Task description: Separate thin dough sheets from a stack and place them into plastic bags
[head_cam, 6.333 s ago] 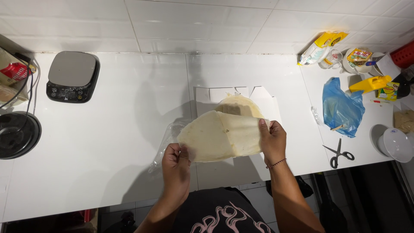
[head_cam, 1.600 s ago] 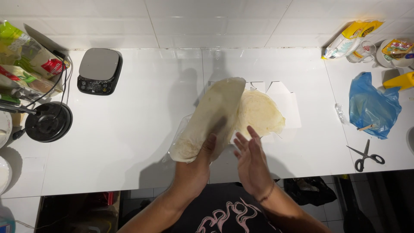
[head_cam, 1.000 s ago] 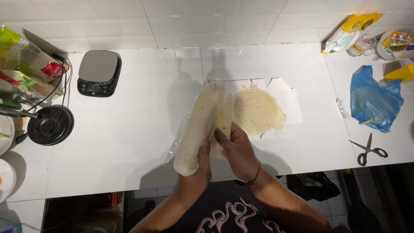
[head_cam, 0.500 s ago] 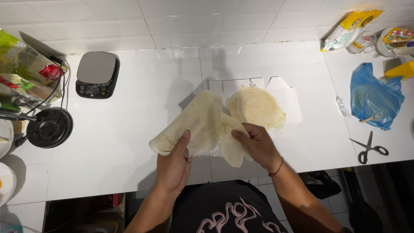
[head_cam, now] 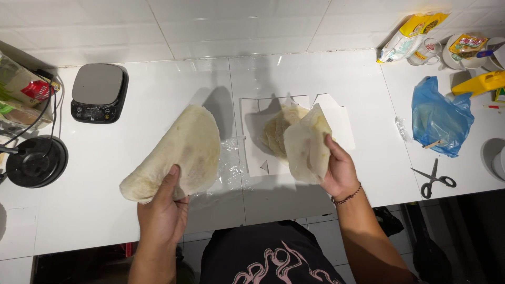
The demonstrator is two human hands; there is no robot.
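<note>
A folded flatbread (head_cam: 179, 152) hangs above the white surface (head_cam: 105, 179), held at its lower edge in the closed grip of the left hand (head_cam: 160, 213). The right hand (head_cam: 336, 171) grips a thin translucent sheet (head_cam: 307, 144) over a flatbread stack (head_cam: 276, 131) on white paper (head_cam: 336, 118). Clear plastic wrap (head_cam: 229, 163) lies between; scissors (head_cam: 434, 179) lie well apart.

We note a matt, floury flatbread (head_cam: 179, 152) with faint brown flecks; a thin, translucent sheet (head_cam: 307, 144), dull like waxed paper; clear, crinkled plastic film (head_cam: 231, 163); flat white paper (head_cam: 336, 118); a smooth, glossy white counter (head_cam: 131, 105); a scale (head_cam: 98, 92) with a brushed-metal top; a shiny blue plastic bag (head_cam: 441, 117); and metal scissors (head_cam: 432, 179).
</note>
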